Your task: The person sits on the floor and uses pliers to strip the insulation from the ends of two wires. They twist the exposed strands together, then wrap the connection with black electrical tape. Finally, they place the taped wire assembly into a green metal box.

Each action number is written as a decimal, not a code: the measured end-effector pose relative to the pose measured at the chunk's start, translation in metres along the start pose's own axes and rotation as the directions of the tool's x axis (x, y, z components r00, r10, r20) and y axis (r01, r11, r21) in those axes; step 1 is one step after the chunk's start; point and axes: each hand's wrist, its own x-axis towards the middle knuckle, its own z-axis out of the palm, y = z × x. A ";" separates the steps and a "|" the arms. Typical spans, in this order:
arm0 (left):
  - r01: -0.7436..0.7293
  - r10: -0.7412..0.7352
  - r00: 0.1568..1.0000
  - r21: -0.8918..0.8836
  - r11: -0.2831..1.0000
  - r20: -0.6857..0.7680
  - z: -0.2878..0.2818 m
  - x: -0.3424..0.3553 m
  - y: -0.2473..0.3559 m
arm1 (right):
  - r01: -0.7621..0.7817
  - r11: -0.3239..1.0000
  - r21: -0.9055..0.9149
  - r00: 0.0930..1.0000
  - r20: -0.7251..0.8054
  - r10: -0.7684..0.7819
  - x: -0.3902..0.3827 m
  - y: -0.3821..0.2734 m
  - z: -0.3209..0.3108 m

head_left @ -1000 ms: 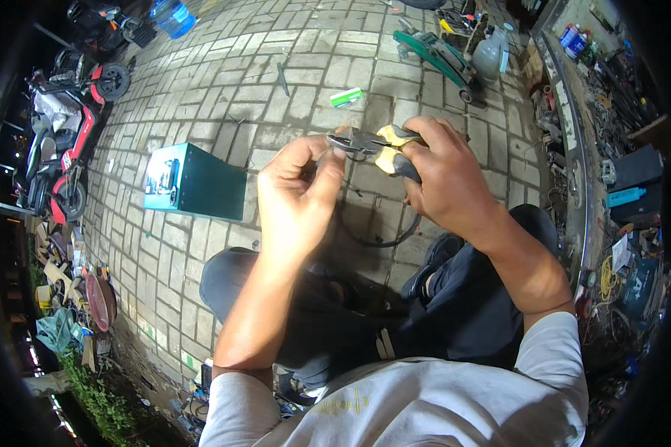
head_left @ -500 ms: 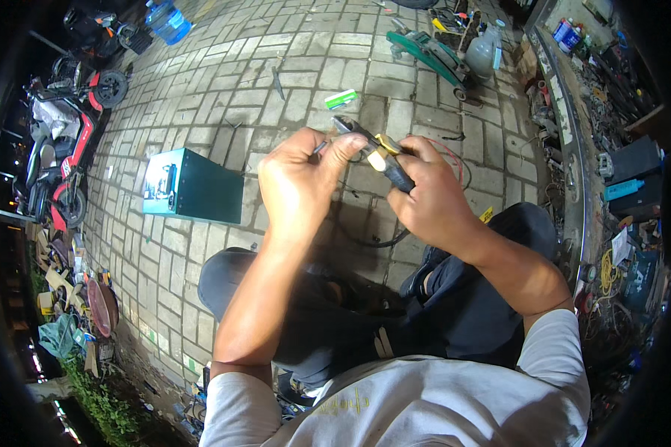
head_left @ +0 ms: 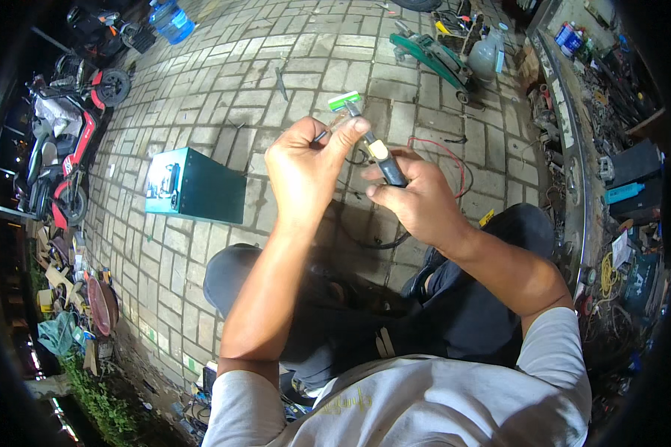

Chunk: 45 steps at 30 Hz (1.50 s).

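My right hand [head_left: 423, 200] is closed around the black and yellow handles of a pair of pliers [head_left: 381, 152]. The metal jaws point up and away, beside my left thumb tip. My left hand [head_left: 303, 165] pinches a thin dark cable [head_left: 320, 137], whose stub sticks out between thumb and fingers. Whether the jaws touch the cable is hidden by my thumb. Just beyond both hands a small green and white box [head_left: 344, 100] lies on the paving. Red wire [head_left: 455, 155] and black cable [head_left: 380, 246] loop on the ground beside and below my right hand.
A teal box with a handle [head_left: 207, 186] sits left of my left arm. Farther off are a green floor jack [head_left: 432, 59], a grey jug [head_left: 487, 56], a blue water bottle [head_left: 171, 22] and a red scooter [head_left: 78, 149]. Tools and clutter line the right edge.
The pliers have turned more upright and their handles have come closer together. My right-hand fingers have shifted on them. My left hand has moved slightly right and up.
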 end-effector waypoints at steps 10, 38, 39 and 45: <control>0.203 -0.062 0.957 -0.500 0.842 0.285 -0.030 -0.010 -0.014 | -0.022 0.996 -0.087 0.998 0.056 0.027 0.014 0.029 -0.042; -0.034 0.057 0.984 -0.134 0.990 0.169 -0.017 -0.023 0.002 | 0.362 0.799 -0.481 0.929 0.109 -0.355 0.003 0.004 -0.026; -0.037 0.052 0.986 -0.095 0.995 0.157 -0.016 -0.023 0.001 | 0.352 0.808 -0.473 0.932 0.093 -0.352 0.001 0.002 -0.025; 0.110 -0.109 0.994 0.028 0.994 -0.023 -0.033 -0.007 -0.023 | 0.095 0.993 -0.075 0.948 -0.298 -0.113 0.003 -0.024 -0.048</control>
